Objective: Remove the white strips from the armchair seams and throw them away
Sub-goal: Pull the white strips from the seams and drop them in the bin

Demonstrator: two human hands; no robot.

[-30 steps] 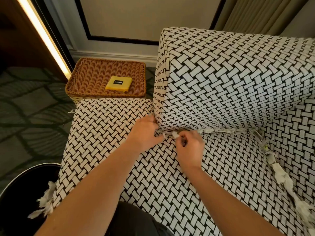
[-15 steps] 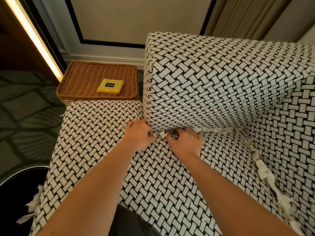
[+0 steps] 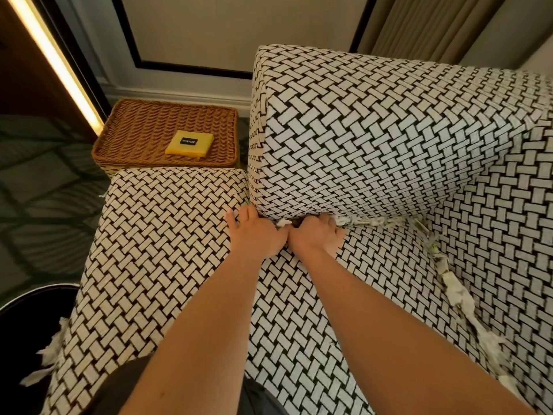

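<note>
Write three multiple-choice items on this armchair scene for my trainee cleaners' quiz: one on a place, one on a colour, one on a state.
1. Where is the yellow pad?
A. on the seat
B. in the wicker tray
C. on the floor

2. What colours is the armchair fabric?
A. black and white
B. red and grey
C. plain blue

3. The white strips at the seat's right-hand seam are:
A. lodged along the seam
B. piled in the tray
C. lying on the pad

Key:
1 B, the pad lies flat on the tray's woven floor.
2 A, the cover shows a black-and-white weave.
3 A, they run along that seam.
</note>
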